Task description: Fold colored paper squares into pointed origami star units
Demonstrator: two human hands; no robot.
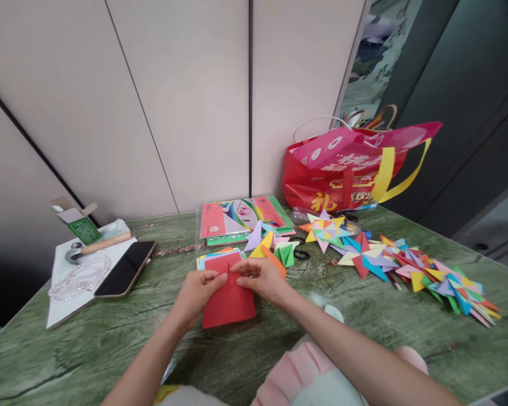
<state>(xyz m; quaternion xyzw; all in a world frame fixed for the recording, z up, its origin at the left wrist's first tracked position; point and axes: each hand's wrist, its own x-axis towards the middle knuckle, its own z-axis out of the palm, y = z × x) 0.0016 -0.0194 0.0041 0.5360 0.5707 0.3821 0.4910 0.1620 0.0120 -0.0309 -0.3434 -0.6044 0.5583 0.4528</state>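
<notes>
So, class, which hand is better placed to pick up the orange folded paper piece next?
Probably the right hand: it is right beside the orange folded paper piece. The left hand is farther away, at the red rectangular paper's left side.

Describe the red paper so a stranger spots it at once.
Find the green table against the pale wall. Near its middle, in front of the packet with a pink cover, the left hand and right hand touch the red paper. Unlike the pointed, many-coloured paper stars to the right, it is plain red and four-sided.
</notes>
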